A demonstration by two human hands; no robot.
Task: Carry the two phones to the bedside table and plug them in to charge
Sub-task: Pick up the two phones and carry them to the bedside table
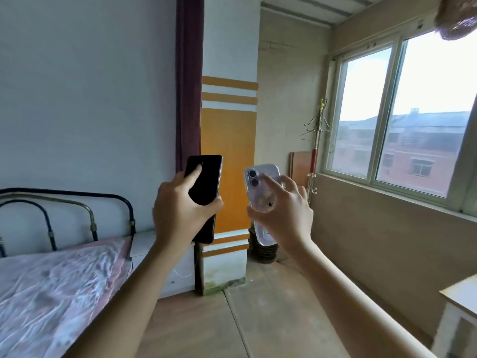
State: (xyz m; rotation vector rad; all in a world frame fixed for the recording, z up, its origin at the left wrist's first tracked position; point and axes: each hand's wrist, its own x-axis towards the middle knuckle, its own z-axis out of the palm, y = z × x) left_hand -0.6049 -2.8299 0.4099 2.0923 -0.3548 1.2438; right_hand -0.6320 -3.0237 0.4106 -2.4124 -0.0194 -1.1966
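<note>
My left hand (pixel 178 213) grips a black phone (pixel 206 182), held upright with its dark face toward me. My right hand (pixel 284 215) holds a light phone in a clear case (pixel 260 177), camera lenses at the top and its back facing me. Both phones are raised in front of me at chest height, a short gap between them. The white bedside table (pixel 144 244) stands beside the bed's headboard, partly hidden behind my left forearm. A thin white cable (pixel 180 273) hangs down its front.
A bed with a pink patterned cover (pixel 51 288) and metal headboard (pixel 64 202) fills the left. An orange-striped pillar (pixel 227 161) stands ahead, a black ribbed object (pixel 263 251) at its foot. A coat stand (pixel 317 151), a window and a light table corner (pixel 459 295) are on the right.
</note>
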